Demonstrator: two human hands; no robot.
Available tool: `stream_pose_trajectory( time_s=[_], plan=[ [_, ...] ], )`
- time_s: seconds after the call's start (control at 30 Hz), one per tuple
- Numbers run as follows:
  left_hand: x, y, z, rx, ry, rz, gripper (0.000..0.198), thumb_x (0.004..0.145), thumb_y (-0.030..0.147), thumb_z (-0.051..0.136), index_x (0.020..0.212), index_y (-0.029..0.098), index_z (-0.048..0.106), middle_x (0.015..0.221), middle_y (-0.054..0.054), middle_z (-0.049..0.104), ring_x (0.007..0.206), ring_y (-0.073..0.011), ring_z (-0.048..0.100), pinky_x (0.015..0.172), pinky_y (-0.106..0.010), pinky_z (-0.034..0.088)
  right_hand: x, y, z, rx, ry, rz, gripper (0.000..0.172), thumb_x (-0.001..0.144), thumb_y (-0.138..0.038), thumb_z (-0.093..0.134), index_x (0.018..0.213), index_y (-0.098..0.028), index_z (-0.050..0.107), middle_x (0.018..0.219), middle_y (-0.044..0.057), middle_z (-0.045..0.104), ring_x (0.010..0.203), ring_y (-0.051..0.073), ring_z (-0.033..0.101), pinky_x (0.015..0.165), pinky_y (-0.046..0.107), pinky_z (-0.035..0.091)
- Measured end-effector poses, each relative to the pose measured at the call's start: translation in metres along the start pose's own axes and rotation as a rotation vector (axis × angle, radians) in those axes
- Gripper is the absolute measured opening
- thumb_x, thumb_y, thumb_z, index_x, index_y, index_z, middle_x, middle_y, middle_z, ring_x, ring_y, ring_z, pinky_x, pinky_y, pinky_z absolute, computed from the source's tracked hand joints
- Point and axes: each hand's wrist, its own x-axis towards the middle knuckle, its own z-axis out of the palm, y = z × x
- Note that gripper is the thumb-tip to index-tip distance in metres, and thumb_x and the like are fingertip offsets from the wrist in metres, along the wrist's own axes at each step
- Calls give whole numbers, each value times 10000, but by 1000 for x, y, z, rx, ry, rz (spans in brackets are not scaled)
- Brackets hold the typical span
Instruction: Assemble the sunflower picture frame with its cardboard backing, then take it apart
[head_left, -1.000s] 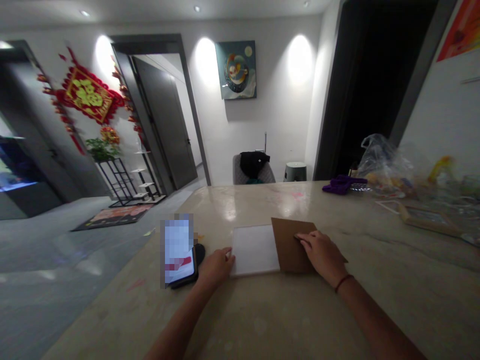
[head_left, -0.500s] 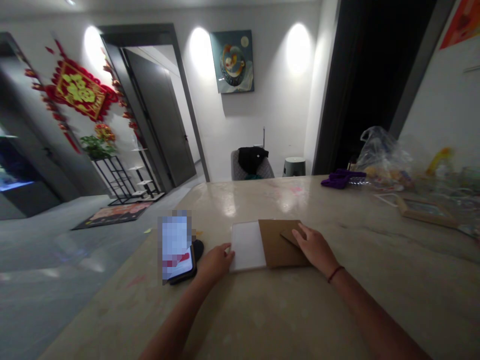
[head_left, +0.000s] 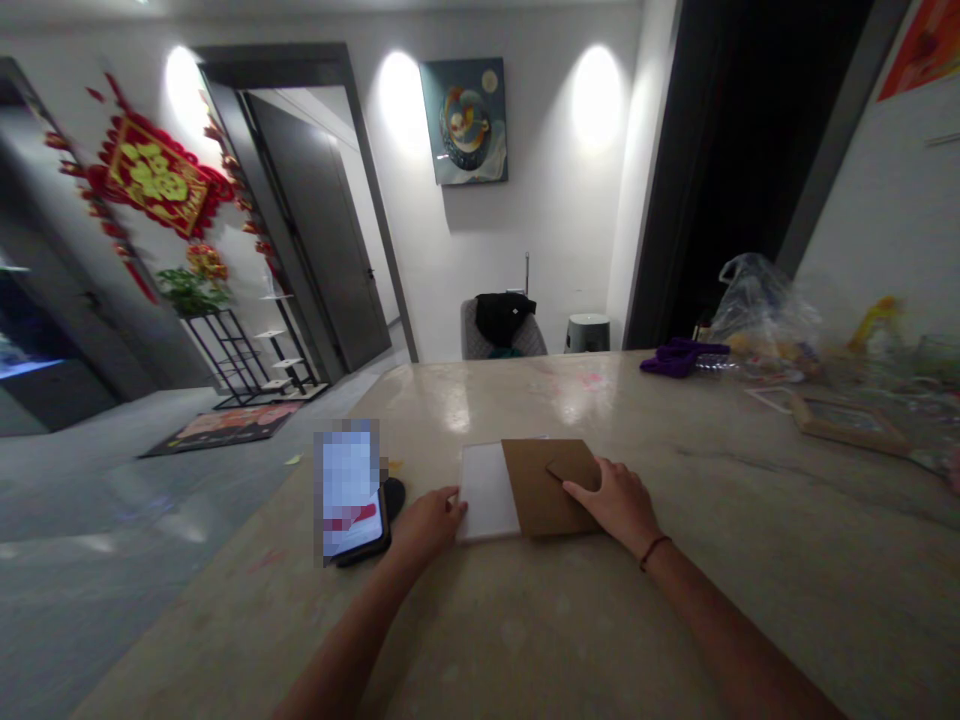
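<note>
Left hand [head_left: 431, 525] and right hand [head_left: 621, 505] both rest at flat things on the pale table [head_left: 495, 640]. Beyond the brown board [head_left: 544, 510], far to its right, stands a clear plastic bag [head_left: 757, 295]; its yellowish contents are too blurred to name. This board lies between the hands, overlapping a white panel [head_left: 486, 495], which shows at its left. Well to the left of the board leans a phone [head_left: 352, 510], its screen pixelated. The right hand lies spread over the board's right side, thumb apart from the fingers; the left has bent fingers at the panel's left edge. Whether either hand grips, I cannot tell. Compared with half a second ago, the board has slid left, so less white is visible.
</note>
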Motion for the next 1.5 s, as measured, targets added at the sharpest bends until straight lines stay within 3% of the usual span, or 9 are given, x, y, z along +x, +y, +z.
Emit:
stream_pose_trajectory(
  time_s=[0.17,0.37,0.6,0.77,0.97,1.13,1.5],
  plan=[
    [0,-1,1,-9,23,13,429,778,342,409,1149,167,533,960,-77,663,871,-176,601,713,-225,404,3,4,4,195,0,6,705,593,-599,558,1104,-115,524,1026,158,588,948,268,551,799,355,423],
    [-2,0,-1,-13,10,13,417,783,336,400,1143,176,535,954,-73,665,851,-169,605,692,-219,404,9,13,11,546,-50,72,599,570,-384,664,1086,-113,521,1010,136,621,893,218,598,749,301,469],
    [0,-3,2,-9,20,36,412,791,331,383,1139,169,532,952,-71,665,868,-171,601,696,-220,405,8,13,7,622,-125,122,722,546,-335,678,1174,-86,425,1008,126,623,859,194,612,722,295,486],
    [1,-2,1,1,13,28,423,788,332,390,1155,164,521,970,-71,660,894,-169,594,725,-215,400,16,22,3,754,-76,196,605,599,-258,626,1152,-72,462,897,110,660,773,194,631,692,316,496],
    [-2,-1,-2,-14,-4,35,412,783,306,388,1143,165,533,916,-66,674,844,-167,606,701,-220,405,21,30,-11,891,99,214,487,619,-267,560,1053,-47,554,985,144,642,854,215,618,718,293,495],
    [-4,0,-4,3,-1,34,416,786,298,383,1147,152,530,930,-69,670,854,-159,601,716,-214,403,21,29,-14,878,137,208,499,635,-276,528,1078,-47,540,968,135,649,840,214,620,728,308,492],
    [-4,-1,-1,16,22,41,407,782,305,384,1128,160,544,929,-80,667,858,-176,598,702,-238,403,18,23,-9,578,144,87,465,675,-281,496,1080,-60,556,1034,162,617,926,231,590,810,338,455]
  ],
)
